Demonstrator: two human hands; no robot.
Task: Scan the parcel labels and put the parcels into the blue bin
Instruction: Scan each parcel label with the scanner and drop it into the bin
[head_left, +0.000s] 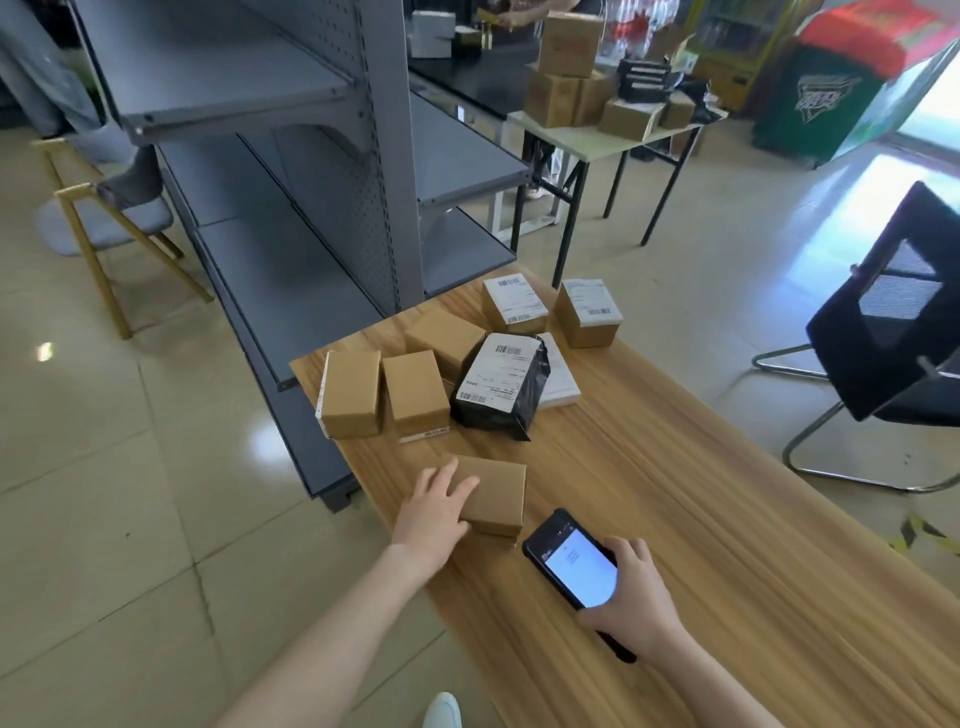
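Note:
My left hand (434, 512) rests on the left end of a plain cardboard parcel (496, 496) lying near the table's left edge, fingers spread over its top. My right hand (631, 592) grips a black handheld scanner (571, 558) with a lit screen, held just right of that parcel. Farther back lie several more parcels: two brown boxes (384, 392) side by side, a black bag (501, 384) with a white label, and two labelled boxes (550, 309) at the far end. No blue bin is in view.
The wooden table (701, 519) runs from the far left to the near right. Grey metal shelving (291, 218) stands against its far-left end. A black chair (893, 332) sits at the right. A second table (597, 137) with stacked boxes stands behind.

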